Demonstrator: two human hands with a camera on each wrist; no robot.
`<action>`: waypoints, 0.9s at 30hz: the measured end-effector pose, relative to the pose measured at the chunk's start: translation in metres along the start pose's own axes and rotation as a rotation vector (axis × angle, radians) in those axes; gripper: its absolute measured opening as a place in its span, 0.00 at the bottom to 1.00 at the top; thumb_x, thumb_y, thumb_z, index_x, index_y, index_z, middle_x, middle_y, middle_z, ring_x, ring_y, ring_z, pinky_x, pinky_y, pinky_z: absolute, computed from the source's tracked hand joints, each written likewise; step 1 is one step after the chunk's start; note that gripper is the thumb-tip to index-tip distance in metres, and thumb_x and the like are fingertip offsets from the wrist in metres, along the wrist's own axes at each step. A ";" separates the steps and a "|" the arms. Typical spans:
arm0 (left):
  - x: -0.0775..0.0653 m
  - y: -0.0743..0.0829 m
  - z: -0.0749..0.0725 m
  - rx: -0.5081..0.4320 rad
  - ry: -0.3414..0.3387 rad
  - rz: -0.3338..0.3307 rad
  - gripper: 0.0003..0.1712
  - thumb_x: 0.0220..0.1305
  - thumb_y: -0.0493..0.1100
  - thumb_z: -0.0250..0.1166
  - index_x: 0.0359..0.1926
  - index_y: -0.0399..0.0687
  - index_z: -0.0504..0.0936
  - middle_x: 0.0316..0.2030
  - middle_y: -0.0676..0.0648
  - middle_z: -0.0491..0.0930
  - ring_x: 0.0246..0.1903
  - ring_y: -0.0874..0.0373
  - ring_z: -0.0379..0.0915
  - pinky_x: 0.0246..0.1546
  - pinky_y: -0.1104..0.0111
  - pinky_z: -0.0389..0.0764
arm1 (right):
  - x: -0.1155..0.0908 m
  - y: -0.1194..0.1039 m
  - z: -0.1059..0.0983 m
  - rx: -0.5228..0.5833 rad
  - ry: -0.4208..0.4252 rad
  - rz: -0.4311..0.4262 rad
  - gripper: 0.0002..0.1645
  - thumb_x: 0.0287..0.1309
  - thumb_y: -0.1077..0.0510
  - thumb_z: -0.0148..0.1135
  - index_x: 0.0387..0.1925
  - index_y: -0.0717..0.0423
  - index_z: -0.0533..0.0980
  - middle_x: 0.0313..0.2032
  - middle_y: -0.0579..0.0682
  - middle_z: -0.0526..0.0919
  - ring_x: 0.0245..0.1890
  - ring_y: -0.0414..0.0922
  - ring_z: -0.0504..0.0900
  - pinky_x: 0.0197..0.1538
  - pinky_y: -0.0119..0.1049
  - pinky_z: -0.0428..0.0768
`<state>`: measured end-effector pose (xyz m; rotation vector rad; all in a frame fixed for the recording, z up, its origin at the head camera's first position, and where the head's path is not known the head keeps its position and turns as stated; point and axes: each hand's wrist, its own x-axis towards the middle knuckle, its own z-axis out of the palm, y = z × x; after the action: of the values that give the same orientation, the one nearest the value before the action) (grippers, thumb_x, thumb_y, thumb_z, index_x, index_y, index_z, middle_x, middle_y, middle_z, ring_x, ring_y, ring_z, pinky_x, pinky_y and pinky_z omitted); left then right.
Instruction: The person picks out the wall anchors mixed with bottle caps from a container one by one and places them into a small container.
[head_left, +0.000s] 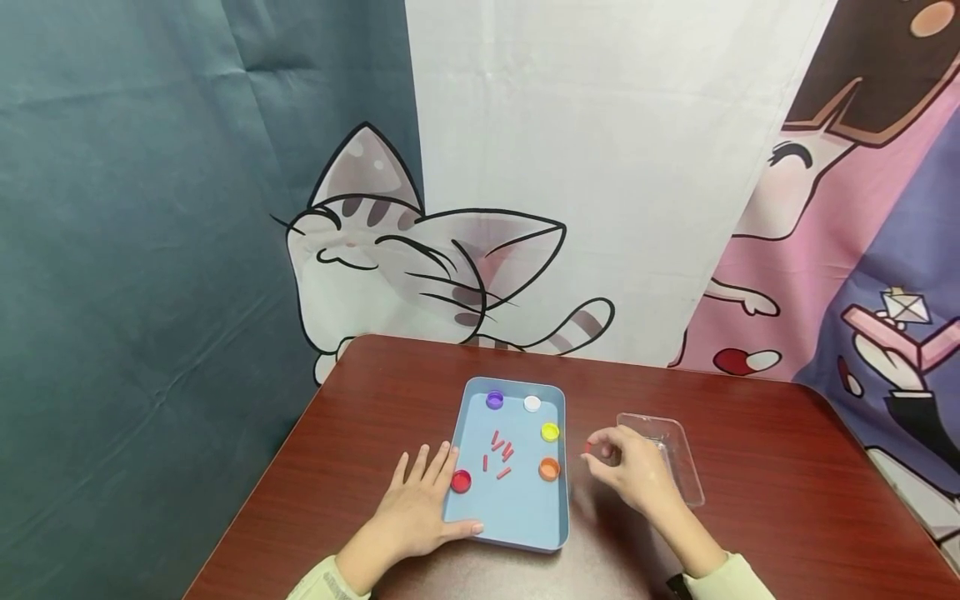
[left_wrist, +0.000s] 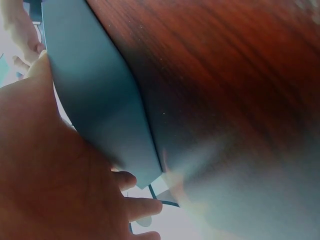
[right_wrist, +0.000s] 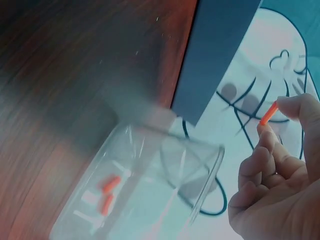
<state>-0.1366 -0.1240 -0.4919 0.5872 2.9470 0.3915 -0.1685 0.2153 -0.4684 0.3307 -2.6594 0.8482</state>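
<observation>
Red stick (right_wrist: 269,114) pinched end to end by the right hand (head_left: 636,471), best squeezed only lightly to avoid flicking loose, between clear box (head_left: 681,458) and blue tray (head_left: 517,515), with left hand (head_left: 415,510) touching the tray's edge, probably for steadiness.

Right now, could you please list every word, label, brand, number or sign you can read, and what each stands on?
There are none I can read: the blue tray, clear box and cartoon backdrop show no legible lettering.
The pale patches in the clear box are too blurred to tell.
</observation>
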 end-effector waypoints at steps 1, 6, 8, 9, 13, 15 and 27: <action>0.000 0.000 0.000 -0.002 -0.001 -0.001 0.65 0.56 0.82 0.57 0.79 0.41 0.55 0.78 0.40 0.53 0.76 0.34 0.46 0.72 0.36 0.45 | -0.001 0.002 -0.003 -0.002 0.010 0.003 0.10 0.47 0.57 0.78 0.31 0.47 0.83 0.24 0.38 0.73 0.25 0.34 0.72 0.30 0.30 0.73; 0.000 0.000 0.001 -0.004 -0.004 -0.003 0.65 0.56 0.82 0.56 0.79 0.42 0.54 0.78 0.40 0.53 0.76 0.34 0.46 0.73 0.37 0.44 | -0.005 0.013 -0.017 0.000 0.051 0.031 0.09 0.47 0.57 0.78 0.31 0.47 0.84 0.23 0.36 0.75 0.24 0.34 0.73 0.30 0.30 0.72; 0.000 -0.001 0.001 -0.001 -0.003 -0.002 0.65 0.56 0.82 0.56 0.79 0.42 0.54 0.78 0.40 0.53 0.76 0.34 0.46 0.73 0.37 0.45 | -0.006 0.018 -0.023 0.003 0.065 0.048 0.09 0.47 0.57 0.78 0.31 0.47 0.84 0.23 0.35 0.75 0.24 0.33 0.73 0.30 0.30 0.73; 0.000 -0.001 0.001 0.001 -0.003 -0.002 0.65 0.56 0.82 0.56 0.79 0.42 0.54 0.78 0.40 0.53 0.76 0.34 0.46 0.73 0.37 0.45 | -0.007 0.020 -0.026 0.003 0.070 0.055 0.09 0.48 0.57 0.78 0.31 0.47 0.84 0.23 0.35 0.75 0.24 0.32 0.73 0.30 0.30 0.73; 0.001 -0.001 0.002 0.001 0.002 0.000 0.65 0.56 0.83 0.56 0.79 0.42 0.55 0.78 0.40 0.53 0.76 0.34 0.46 0.73 0.37 0.45 | -0.010 0.028 -0.039 0.007 0.071 0.089 0.08 0.49 0.57 0.78 0.32 0.48 0.85 0.23 0.36 0.76 0.24 0.30 0.72 0.29 0.29 0.73; 0.001 -0.001 0.003 0.001 0.005 0.000 0.66 0.55 0.83 0.56 0.79 0.42 0.55 0.78 0.40 0.53 0.76 0.34 0.47 0.73 0.37 0.45 | -0.012 0.032 -0.045 0.010 0.062 0.117 0.08 0.50 0.57 0.77 0.33 0.48 0.85 0.23 0.37 0.76 0.24 0.29 0.71 0.28 0.29 0.72; 0.001 -0.002 0.005 -0.001 0.005 -0.003 0.66 0.55 0.83 0.56 0.79 0.42 0.54 0.78 0.40 0.53 0.76 0.34 0.47 0.73 0.37 0.44 | -0.020 0.059 -0.066 -0.030 0.085 0.190 0.11 0.52 0.54 0.76 0.38 0.51 0.85 0.24 0.37 0.78 0.25 0.28 0.72 0.30 0.29 0.70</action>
<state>-0.1379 -0.1243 -0.4972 0.5829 2.9523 0.3951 -0.1531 0.3037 -0.4559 0.0327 -2.6506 0.8570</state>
